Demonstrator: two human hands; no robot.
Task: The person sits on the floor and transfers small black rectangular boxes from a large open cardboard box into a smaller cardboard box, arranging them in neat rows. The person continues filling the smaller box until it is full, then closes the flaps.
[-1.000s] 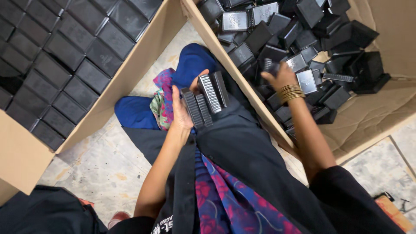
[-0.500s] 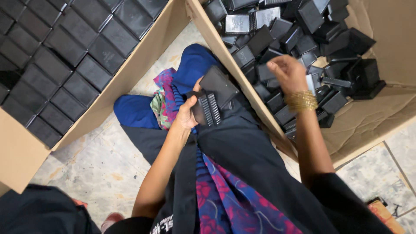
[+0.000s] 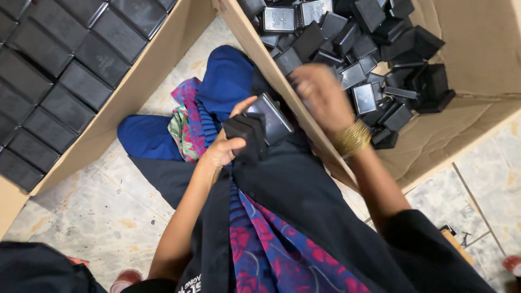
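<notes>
Head view: left hand [image 3: 225, 149] grips several black cases [image 3: 260, 127]; blurred right hand's [image 3: 320, 95] grip unclear.

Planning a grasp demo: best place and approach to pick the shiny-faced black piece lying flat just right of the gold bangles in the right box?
Judging by pose, take the flat black piece by its two long edges, from straight above. It lies face up on the heap; neighbours crowd it, so a side approach looks blocked.

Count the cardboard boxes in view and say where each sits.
2. One cardboard box at upper left holds neatly rowed black cases; the other at upper right holds a loose pile, where the right hand reaches. Both are cut off by the frame.
</notes>
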